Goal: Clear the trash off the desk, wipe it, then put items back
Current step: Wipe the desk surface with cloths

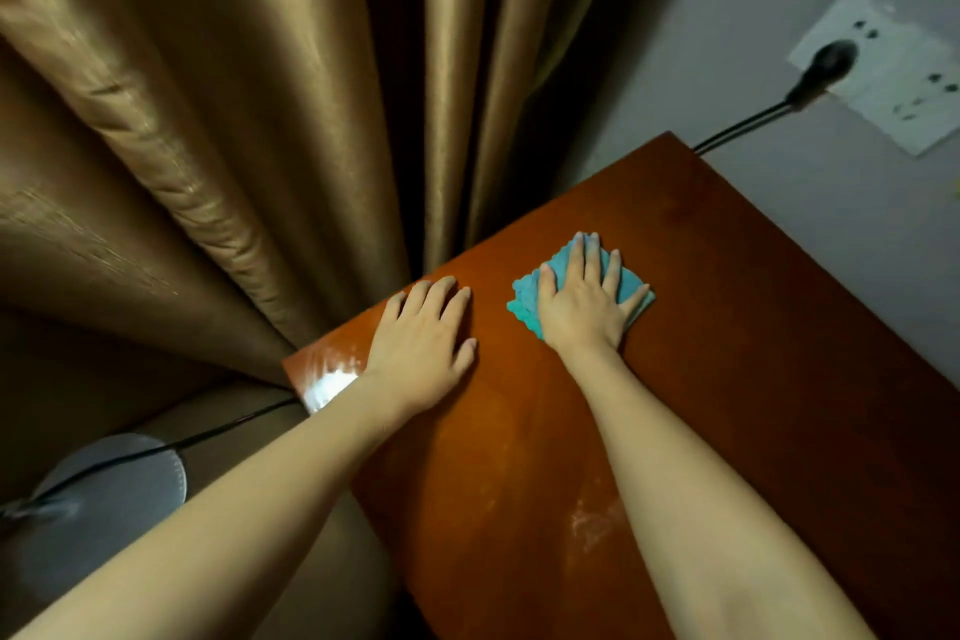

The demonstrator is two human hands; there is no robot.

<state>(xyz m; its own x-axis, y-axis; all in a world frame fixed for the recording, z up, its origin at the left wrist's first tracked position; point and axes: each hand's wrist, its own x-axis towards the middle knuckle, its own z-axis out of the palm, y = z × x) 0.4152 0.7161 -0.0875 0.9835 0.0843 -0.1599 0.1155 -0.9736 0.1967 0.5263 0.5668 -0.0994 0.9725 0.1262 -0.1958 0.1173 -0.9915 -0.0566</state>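
A reddish-brown wooden desk [727,327] fills the lower right of the head view. My right hand [584,299] presses flat, fingers straight and spread, on a folded teal cloth [524,299] lying on the desk near its far left edge. My left hand [423,340] rests flat on the bare wood just left of the cloth, fingers straight, holding nothing. Pale dusty smears [592,525] show on the wood near my right forearm.
Gold-brown curtains [234,120] hang directly behind the desk's left edge. A white wall socket [893,68] with a black plug [826,65] sits upper right, its cable dropping behind the desk. A grey round lamp base [119,494] with a black cord lies lower left.
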